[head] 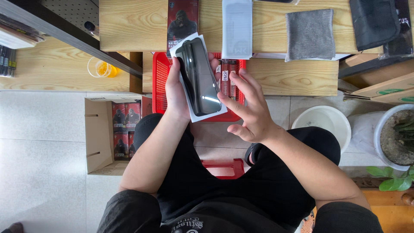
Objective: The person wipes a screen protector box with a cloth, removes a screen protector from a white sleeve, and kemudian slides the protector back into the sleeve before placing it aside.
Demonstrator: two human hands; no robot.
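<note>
My left hand (176,88) grips a dark glossy glass sheet (197,75) lying on a white backing card (195,113), held tilted above my lap. My right hand (249,108) is beside its right edge, fingers spread, fingertips touching the card's right side. Behind both hands a red plastic basket (160,82) holds several slim packets (227,75). A dark flat box with an ape picture (182,19) lies on the wooden table just above the sheet.
On the wooden table (138,26) lie a white sleeve (236,28), a grey cloth (309,33) and a black cloth (373,21). An open carton of red boxes (123,129) stands on the floor left. A white bucket (322,121) and potted plant (399,138) are right.
</note>
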